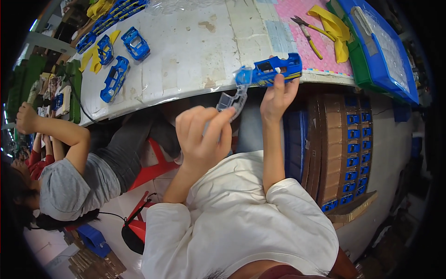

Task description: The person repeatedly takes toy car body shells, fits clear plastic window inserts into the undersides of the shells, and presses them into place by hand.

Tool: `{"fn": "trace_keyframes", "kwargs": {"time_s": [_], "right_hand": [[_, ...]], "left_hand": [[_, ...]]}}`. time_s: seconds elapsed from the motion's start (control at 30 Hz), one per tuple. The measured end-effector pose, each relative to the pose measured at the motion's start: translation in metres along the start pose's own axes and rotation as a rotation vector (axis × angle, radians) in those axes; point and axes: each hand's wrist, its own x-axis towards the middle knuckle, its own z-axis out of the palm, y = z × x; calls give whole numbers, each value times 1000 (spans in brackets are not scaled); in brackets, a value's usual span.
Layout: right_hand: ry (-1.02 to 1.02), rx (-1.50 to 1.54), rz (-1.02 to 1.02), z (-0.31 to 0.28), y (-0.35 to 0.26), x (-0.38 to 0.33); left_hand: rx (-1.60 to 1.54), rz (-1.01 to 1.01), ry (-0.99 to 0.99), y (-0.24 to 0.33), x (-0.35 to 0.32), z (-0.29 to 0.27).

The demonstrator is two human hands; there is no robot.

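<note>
My right hand [278,95] holds a blue toy car body [272,69] up at the table's edge, fingers pinching its lower side. My left hand [203,137] pinches a clear plastic window insert [233,100], which reaches up to the left end of the blue body. Both forearms rise from my white sleeves at the lower middle of the view.
Several blue car bodies [116,76] and yellow parts [94,58] lie on the white table [195,46] at the left. Pliers [306,33] and yellow pieces [335,28] rest on a pink mat by a blue bin [381,51]. A person in grey [69,181] sits to the left. Cardboard trays of blue bodies [350,153] stand at the right.
</note>
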Motion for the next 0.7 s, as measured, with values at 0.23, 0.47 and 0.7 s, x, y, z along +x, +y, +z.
{"fn": "trace_keyframes", "kwargs": {"time_s": [0.23, 0.47, 0.7], "right_hand": [[-307, -586, -388, 1, 21, -13], [-350, -663, -374, 6, 30, -37], [-362, -826, -487, -4, 36, -46]], "left_hand": [[15, -162, -41, -10, 12, 7], [-62, -110, -103, -19, 19, 31], [-83, -66, -218, -15, 13, 35]]}}
